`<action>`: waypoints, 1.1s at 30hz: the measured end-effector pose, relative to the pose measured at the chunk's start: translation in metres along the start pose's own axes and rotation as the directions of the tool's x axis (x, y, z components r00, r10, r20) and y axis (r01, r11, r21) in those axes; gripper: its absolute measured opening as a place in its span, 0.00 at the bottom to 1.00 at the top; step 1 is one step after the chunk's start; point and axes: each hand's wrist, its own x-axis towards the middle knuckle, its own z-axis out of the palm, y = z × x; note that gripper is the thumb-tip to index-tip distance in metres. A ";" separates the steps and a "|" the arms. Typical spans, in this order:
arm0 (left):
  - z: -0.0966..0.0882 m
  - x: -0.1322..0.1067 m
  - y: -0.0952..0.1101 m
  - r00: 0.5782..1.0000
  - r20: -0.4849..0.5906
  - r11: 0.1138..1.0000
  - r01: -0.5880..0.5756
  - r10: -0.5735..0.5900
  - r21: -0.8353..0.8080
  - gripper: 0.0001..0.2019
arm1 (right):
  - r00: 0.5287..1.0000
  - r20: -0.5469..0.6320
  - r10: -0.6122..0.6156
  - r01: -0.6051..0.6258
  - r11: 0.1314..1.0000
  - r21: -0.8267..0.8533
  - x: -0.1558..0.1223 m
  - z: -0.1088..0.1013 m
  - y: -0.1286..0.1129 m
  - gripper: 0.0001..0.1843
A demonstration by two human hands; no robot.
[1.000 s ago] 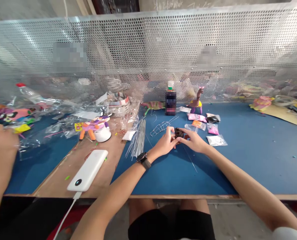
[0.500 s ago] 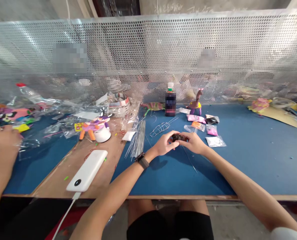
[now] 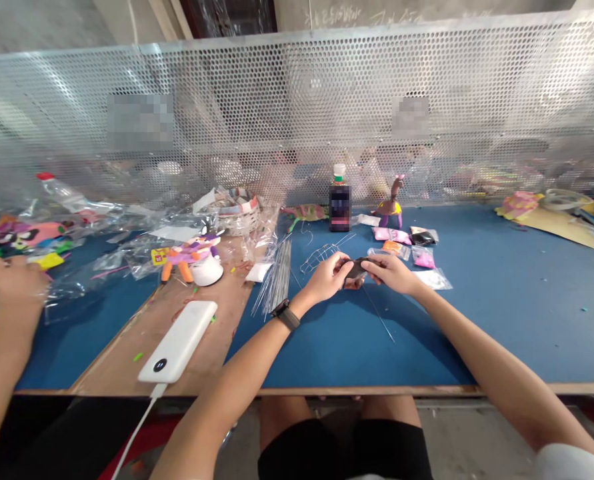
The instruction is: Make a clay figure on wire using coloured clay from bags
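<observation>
Table [image 3: 501,313] blue, brown board [image 3: 127,353] at 8 o'clock. Lump [image 3: 355,269] dark brown. Power bank [image 3: 179,341] white. Bottle [image 3: 340,199] dark, white cap. Figure [image 3: 391,205] purple/yellow. Screen [image 3: 277,100] silver, perforated with round holes. Watch [image 3: 287,316] black.

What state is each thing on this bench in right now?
Left hand: gripping the dark clay lump.
Right hand: gripping the same lump.
Dark clay lump: held above the blue tabletop.
Bottle: upright, capped.
Power bank: lying flat, cable plugged in.
Wire bundle: lying loose.
</observation>
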 end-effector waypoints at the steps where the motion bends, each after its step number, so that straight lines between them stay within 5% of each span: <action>1: 0.000 0.000 -0.001 1.000 -0.014 1.000 -0.013 0.013 0.006 0.15 | 0.999 -0.033 0.004 -0.004 1.000 0.009 0.002 -0.002 0.003 0.28; 9: 0.001 -0.001 -0.010 0.999 -0.043 0.998 -0.019 0.016 -0.068 0.15 | 0.927 -0.298 0.229 -0.114 0.926 0.360 0.007 0.000 0.013 0.27; 12: 0.002 -0.001 -0.010 0.998 -0.062 0.992 -0.017 0.009 -0.123 0.16 | 0.963 -0.230 0.137 -0.073 0.961 0.267 0.002 0.014 0.004 0.29; 16: 0.005 -0.002 -0.009 0.999 0.017 0.991 -0.030 0.033 -0.131 0.18 | 0.985 -0.161 -0.059 0.058 0.998 -0.014 -0.006 0.028 -0.006 0.45; 24: 0.004 -0.006 -0.008 1.000 0.014 0.993 -0.026 0.028 -0.113 0.19 | 0.988 -0.116 -0.099 0.080 0.984 -0.157 -0.004 0.016 -0.004 0.23; 33: -0.002 -0.008 0.000 0.990 0.054 0.976 -0.137 0.130 0.170 0.19 | 0.997 0.038 -0.073 0.076 0.994 -0.085 -0.009 0.018 -0.008 0.22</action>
